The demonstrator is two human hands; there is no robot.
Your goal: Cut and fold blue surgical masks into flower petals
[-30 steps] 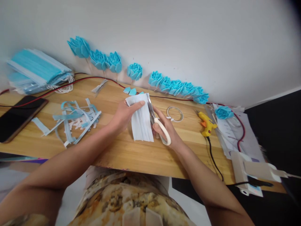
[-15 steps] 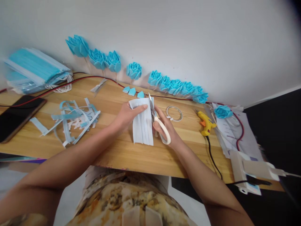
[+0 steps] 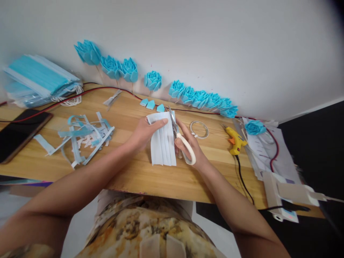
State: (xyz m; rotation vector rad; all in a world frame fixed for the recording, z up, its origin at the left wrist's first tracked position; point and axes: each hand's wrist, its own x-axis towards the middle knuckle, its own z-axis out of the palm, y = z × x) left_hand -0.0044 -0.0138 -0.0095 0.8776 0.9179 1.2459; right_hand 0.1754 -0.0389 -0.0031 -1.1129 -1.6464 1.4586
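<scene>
We see the pale pleated sheet (image 3: 161, 148) held up over the front middle of the worktop (image 3: 134, 179), though we cannot tell whether its lower edge touches the wood. We judge it very light, soft and limp, not slippery, its folds liable to fan open or skew if pinched loosely. Our best hold would be flat, near the upper edge, thumb across the pleats and clear of the blades. Our left hand (image 3: 143, 133) pinches it there, on the upper left, thumb on top. Our right hand (image 3: 196, 148) is closed around the white handles of the scissors (image 3: 190, 152), whose stiff blades lie along the sheet's upper right edge. Beyond sit small blue cut pieces (image 3: 160, 108); leftward, tangled scraps (image 3: 77, 133).
</scene>
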